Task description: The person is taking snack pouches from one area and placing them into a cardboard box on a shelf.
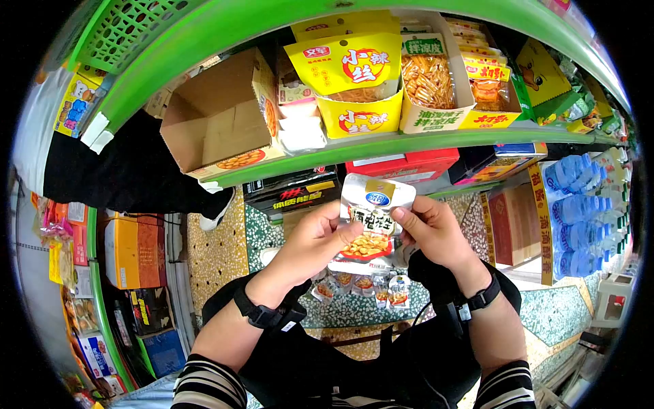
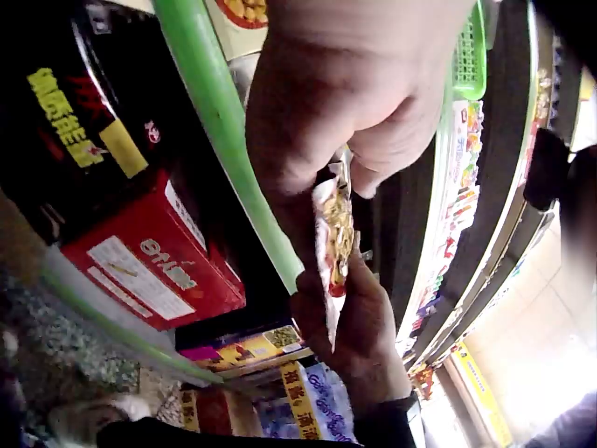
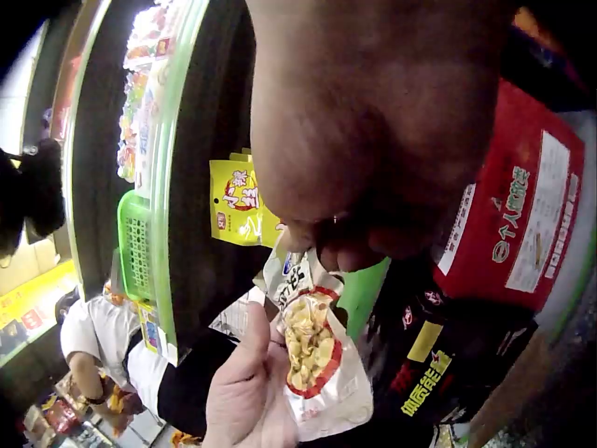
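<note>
A white snack packet [image 1: 368, 249] with a blue logo and a picture of peanuts is held upright between both hands in the head view. The left hand [image 1: 310, 244] grips its left side, thumb across the front. At its upper right edge the right hand [image 1: 436, 232] pinches it between thumb and fingers. The left wrist view shows the packet [image 2: 334, 238] nearly edge-on, and the right wrist view shows its front [image 3: 312, 350]. Below the hands, several small packets [image 1: 398, 292] with similar pictures lie in a group near the knees.
A green-edged shelf [image 1: 340, 151] holds an open, empty cardboard box [image 1: 214, 123] and yellow snack bags [image 1: 357, 75]. Beneath are a black box [image 1: 293, 191] and a red box [image 1: 402, 163]. Bottled water [image 1: 575, 218] stands at right; another person's dark-clothed leg [image 1: 129, 170] is at left.
</note>
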`<move>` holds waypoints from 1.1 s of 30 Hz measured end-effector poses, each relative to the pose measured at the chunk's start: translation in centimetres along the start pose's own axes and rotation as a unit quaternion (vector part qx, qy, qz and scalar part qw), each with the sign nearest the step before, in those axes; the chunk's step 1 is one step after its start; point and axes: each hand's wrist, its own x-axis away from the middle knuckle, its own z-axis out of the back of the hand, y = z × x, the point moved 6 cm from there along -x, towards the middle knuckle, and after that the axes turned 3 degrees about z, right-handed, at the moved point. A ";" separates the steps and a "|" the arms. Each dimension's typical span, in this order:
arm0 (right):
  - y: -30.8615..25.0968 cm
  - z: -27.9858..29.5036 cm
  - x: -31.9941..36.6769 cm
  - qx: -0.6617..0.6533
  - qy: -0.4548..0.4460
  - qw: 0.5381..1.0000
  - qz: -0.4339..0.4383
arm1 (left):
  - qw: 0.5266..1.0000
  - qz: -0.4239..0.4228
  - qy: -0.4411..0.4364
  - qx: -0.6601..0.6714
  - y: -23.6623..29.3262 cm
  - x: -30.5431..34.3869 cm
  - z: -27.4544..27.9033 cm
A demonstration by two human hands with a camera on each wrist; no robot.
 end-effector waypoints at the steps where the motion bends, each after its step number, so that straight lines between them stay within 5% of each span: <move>1: 0.1 -0.2 0.1 0.010 -0.007 1.000 0.006 | 1.000 -0.003 0.003 -0.006 0.1 0.0 0.0; 8: 0.0 -0.6 0.3 -0.016 -0.015 1.000 -0.001 | 0.997 -0.005 0.001 0.076 0.0 -0.1 -0.1; 12: 0.3 0.4 -0.1 0.091 0.016 0.996 0.008 | 1.000 0.019 0.021 -0.012 -0.6 -0.1 0.4; 18: 2.8 -2.0 0.2 -0.004 -0.065 0.998 0.000 | 0.995 -0.005 0.045 0.092 -1.2 -0.1 0.8; 21: 1.7 -1.5 0.0 0.002 -0.017 0.995 0.093 | 0.999 0.009 0.041 -0.005 -1.4 -0.3 0.7; 24: 2.4 -0.8 -0.3 -0.046 -0.008 0.997 0.059 | 0.991 0.134 -0.018 -0.010 -2.7 0.1 -0.1; 28: 4.0 -0.7 -0.1 -0.048 -0.038 0.998 0.015 | 0.981 0.182 -0.032 -0.066 -3.4 0.1 0.5; 31: 6.1 -1.1 0.4 -0.059 -0.110 0.992 -0.027 | 0.988 0.071 -0.055 -0.129 -3.5 -0.2 0.5; 33: 6.9 -1.7 1.0 -0.061 -0.113 0.990 -0.051 | 0.990 0.079 -0.042 -0.108 -4.0 -0.1 0.8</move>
